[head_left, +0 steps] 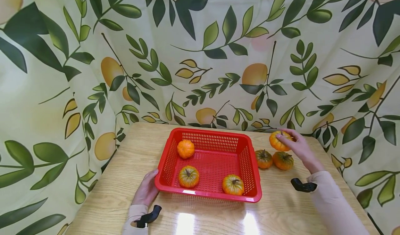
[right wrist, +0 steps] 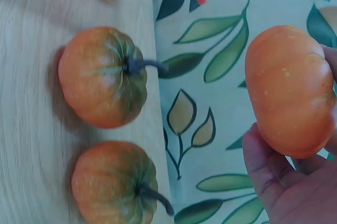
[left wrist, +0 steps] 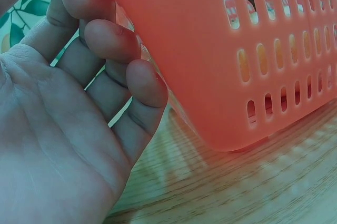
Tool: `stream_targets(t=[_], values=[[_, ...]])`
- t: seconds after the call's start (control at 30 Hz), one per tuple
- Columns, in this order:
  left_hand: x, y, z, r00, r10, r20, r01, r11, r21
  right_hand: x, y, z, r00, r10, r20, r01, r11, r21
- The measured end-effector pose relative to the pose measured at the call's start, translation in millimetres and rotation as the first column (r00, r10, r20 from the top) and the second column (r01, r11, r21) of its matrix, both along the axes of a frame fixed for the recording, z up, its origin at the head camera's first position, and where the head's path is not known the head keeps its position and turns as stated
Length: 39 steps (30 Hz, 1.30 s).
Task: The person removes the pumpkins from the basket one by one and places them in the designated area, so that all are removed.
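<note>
My right hand [head_left: 300, 146] holds a small orange pumpkin [head_left: 279, 140] by its sides, raised off the wooden table; its pale-speckled underside shows in the right wrist view. Below it on the table are two pumpkins with greenish tops, a left one [head_left: 264, 159] and a right one [head_left: 283, 160], beside the red plastic basket [head_left: 215, 195]. At the basket's front left corner, my left hand [head_left: 146, 189] grips the rim, its fingers curled against the outer side. Inside the basket lie an orange pumpkin [head_left: 185, 149] and two yellow-striped pumpkins, one front left [head_left: 189, 176] and one front right [head_left: 233, 185].
The basket stands in the middle of the light wooden table [head_left: 125, 158]. A leaf-and-fruit patterned cloth [head_left: 193, 89] hangs behind the table and along both sides. Each wrist wears a black camera mount, as on the right sleeve [head_left: 303, 185].
</note>
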<state>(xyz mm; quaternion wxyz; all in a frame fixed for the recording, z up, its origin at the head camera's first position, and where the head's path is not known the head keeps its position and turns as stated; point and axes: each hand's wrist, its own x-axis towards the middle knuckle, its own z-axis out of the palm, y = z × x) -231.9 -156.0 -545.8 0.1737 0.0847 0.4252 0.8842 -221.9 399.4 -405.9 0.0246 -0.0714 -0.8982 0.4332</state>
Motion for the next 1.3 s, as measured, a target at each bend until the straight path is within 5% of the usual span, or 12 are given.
stream_targets(t=[0.83, 1.3], values=[[0.8, -0.1, 0.4, 1.000, 0.000, -0.009, 0.001, 1.000, 0.002, 16.3, 48.0, -7.1, 0.981, -0.185, 0.057, 0.187, 0.982, -0.026], [-0.5, 0.5, -1.2, 0.997, -0.028, -0.069, 0.030, 0.999, 0.025, 23.9, 71.5, -24.1, 0.973, -0.215, 0.079, 0.219, 0.975, -0.035]])
